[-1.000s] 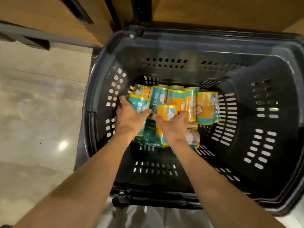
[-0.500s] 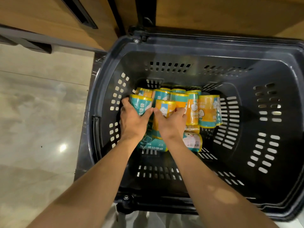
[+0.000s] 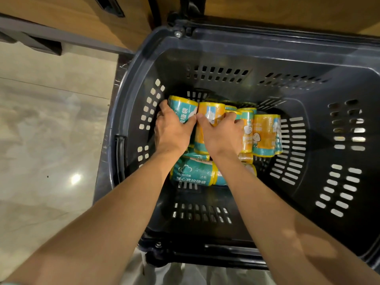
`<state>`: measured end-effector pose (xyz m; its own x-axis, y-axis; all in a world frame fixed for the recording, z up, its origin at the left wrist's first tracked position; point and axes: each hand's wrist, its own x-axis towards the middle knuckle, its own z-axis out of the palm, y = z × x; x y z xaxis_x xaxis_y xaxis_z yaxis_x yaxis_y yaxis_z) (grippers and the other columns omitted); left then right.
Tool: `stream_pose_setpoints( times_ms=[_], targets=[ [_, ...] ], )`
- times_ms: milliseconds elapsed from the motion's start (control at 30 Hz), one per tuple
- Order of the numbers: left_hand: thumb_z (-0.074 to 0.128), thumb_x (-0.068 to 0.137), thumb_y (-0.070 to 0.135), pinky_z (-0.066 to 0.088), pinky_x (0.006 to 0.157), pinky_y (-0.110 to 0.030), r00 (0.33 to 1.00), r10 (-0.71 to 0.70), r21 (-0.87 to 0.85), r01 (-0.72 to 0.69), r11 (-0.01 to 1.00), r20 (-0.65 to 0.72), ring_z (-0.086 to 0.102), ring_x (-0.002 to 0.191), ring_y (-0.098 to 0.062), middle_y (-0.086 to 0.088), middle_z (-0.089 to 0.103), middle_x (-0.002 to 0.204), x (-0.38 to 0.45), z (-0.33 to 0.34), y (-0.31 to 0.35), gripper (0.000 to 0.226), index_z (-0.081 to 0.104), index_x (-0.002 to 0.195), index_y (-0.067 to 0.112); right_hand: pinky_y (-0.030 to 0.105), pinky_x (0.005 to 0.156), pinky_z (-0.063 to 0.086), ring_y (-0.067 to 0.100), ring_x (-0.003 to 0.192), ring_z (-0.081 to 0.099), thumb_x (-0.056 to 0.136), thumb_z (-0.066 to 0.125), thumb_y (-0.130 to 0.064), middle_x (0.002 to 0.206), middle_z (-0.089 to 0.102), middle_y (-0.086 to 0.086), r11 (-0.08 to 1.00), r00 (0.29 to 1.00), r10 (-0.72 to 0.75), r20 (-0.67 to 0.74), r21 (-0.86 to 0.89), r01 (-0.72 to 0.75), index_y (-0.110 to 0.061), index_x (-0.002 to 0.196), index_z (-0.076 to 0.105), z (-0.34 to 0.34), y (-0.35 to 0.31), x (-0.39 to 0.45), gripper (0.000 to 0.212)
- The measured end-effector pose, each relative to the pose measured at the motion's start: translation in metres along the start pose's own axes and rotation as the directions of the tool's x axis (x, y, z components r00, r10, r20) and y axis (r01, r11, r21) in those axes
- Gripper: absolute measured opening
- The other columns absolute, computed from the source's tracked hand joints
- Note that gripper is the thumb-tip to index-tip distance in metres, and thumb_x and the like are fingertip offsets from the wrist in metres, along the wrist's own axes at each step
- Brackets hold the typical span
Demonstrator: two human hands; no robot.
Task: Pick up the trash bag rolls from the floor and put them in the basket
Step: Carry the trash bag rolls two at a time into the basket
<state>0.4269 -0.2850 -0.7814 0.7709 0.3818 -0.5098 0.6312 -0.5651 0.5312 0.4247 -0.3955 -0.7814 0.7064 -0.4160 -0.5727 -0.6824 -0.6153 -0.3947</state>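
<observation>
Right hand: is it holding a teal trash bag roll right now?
No. The right hand grips an orange plastic-wrapped trash bag roll, while the left hand grips the teal roll inside the dark plastic basket.

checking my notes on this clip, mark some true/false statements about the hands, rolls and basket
1. Both hands are inside the basket. True.
2. The left hand grips an orange roll. False: it grips the teal roll.
3. The right hand holds the orange roll. True.
4. The basket is white. False: it is dark grey.
5. A teal roll lying on its side rests below the wrists. True.
</observation>
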Motion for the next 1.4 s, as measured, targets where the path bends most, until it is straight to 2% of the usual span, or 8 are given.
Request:
stream_pose_setpoints(
  times_ms=[267, 400, 467, 667, 833, 1000, 1133, 1400],
  targets=[
    [0.072, 0.088, 0.041, 0.044, 0.107, -0.047, 0.999, 0.039, 0.068, -0.037, 0.997, -0.023, 0.050, 0.129, -0.033, -0.017, 0.052, 0.136, -0.017, -0.013, 0.010, 0.077, 0.037, 0.147, 0.007, 0.041, 0.078, 0.043, 0.035, 0.117, 0.052, 0.087, 0.064, -0.063, 0.128, 0.048, 0.010, 0.999, 0.998, -0.041, 0.040, -0.021, 0.042, -0.017, 0.129, 0.040, -0.019, 0.002, -0.005, 0.066],
    [0.071, 0.091, 0.030, 0.052, 0.098, -0.043, 0.997, 0.063, 0.037, -0.065, 0.997, 0.046, 0.060, 0.117, -0.030, -0.014, 0.059, 0.126, -0.028, -0.041, 0.019, 0.058, 0.045, 0.138, 0.010, 0.049, 0.087, 0.051, 0.034, 0.113, 0.056, 0.092, 0.060, -0.058, 0.129, 0.049, 0.010, 0.998, 0.995, -0.061, 0.083, -0.020, 0.062, -0.019, 0.129, 0.042, -0.041, 0.001, -0.015, 0.057],
    [0.069, 0.092, 0.030, 0.046, 0.097, -0.038, 0.988, 0.104, 0.116, -0.118, 0.986, 0.118, 0.057, 0.118, -0.029, -0.012, 0.058, 0.127, -0.038, -0.058, 0.022, 0.052, 0.046, 0.136, 0.013, 0.047, 0.086, 0.052, 0.034, 0.113, 0.058, 0.093, 0.058, -0.058, 0.130, 0.051, 0.009, 0.994, 0.989, -0.093, 0.111, -0.046, 0.099, -0.018, 0.130, 0.044, -0.055, -0.001, -0.024, 0.056],
    [0.063, 0.095, 0.033, 0.050, 0.097, -0.048, 0.879, 0.269, 0.476, -0.445, 0.759, 0.394, 0.053, 0.122, -0.032, -0.012, 0.051, 0.132, -0.077, -0.121, 0.048, 0.059, 0.037, 0.144, 0.013, 0.044, 0.095, 0.049, 0.032, 0.120, 0.055, 0.095, 0.059, -0.053, 0.131, 0.054, 0.008, 0.920, 0.922, -0.230, 0.312, -0.241, 0.311, -0.022, 0.134, 0.047, -0.119, -0.016, -0.057, 0.052],
    [0.055, 0.099, 0.038, 0.048, 0.101, -0.047, 0.862, 0.290, 0.560, -0.494, 0.665, 0.416, 0.048, 0.131, -0.032, -0.010, 0.047, 0.141, -0.127, -0.199, 0.091, 0.055, 0.035, 0.145, 0.016, 0.044, 0.095, 0.046, 0.033, 0.125, 0.053, 0.097, 0.056, -0.049, 0.134, 0.054, 0.007, 0.750, 0.837, -0.364, 0.409, -0.403, 0.524, -0.024, 0.136, 0.047, -0.205, -0.052, -0.099, 0.047],
    [0.048, 0.100, 0.043, 0.049, 0.098, -0.045, 0.894, 0.340, 0.648, -0.446, 0.618, 0.292, 0.051, 0.123, -0.028, -0.005, 0.053, 0.131, -0.195, -0.294, 0.136, 0.046, 0.036, 0.139, 0.023, 0.043, 0.096, 0.048, 0.028, 0.127, 0.054, 0.098, 0.052, -0.047, 0.136, 0.056, 0.000, 0.490, 0.680, -0.517, 0.520, -0.471, 0.733, -0.030, 0.136, 0.048, -0.294, -0.123, -0.159, 0.041],
    [0.047, 0.098, 0.046, 0.048, 0.095, -0.044, 0.933, 0.331, 0.672, -0.336, 0.660, 0.141, 0.053, 0.119, -0.025, -0.003, 0.056, 0.125, -0.259, -0.377, 0.157, 0.040, 0.044, 0.130, 0.023, 0.043, 0.091, 0.050, 0.033, 0.120, 0.057, 0.098, 0.051, -0.050, 0.127, 0.058, 0.006, 0.185, 0.498, -0.648, 0.576, -0.516, 0.836, -0.026, 0.133, 0.049, -0.349, -0.193, -0.229, 0.043],
    [0.045, 0.099, 0.051, 0.048, 0.095, -0.041, 0.942, 0.271, 0.644, -0.083, 0.760, -0.198, 0.055, 0.119, -0.024, -0.001, 0.057, 0.131, -0.377, -0.557, 0.114, 0.053, 0.038, 0.145, 0.026, 0.038, 0.074, 0.050, 0.031, 0.109, 0.059, 0.099, 0.049, -0.045, 0.118, 0.056, 0.005, -0.206, 0.149, -0.698, 0.700, -0.395, 0.895, -0.024, 0.126, 0.051, -0.360, -0.327, -0.409, 0.035]
  ],
)
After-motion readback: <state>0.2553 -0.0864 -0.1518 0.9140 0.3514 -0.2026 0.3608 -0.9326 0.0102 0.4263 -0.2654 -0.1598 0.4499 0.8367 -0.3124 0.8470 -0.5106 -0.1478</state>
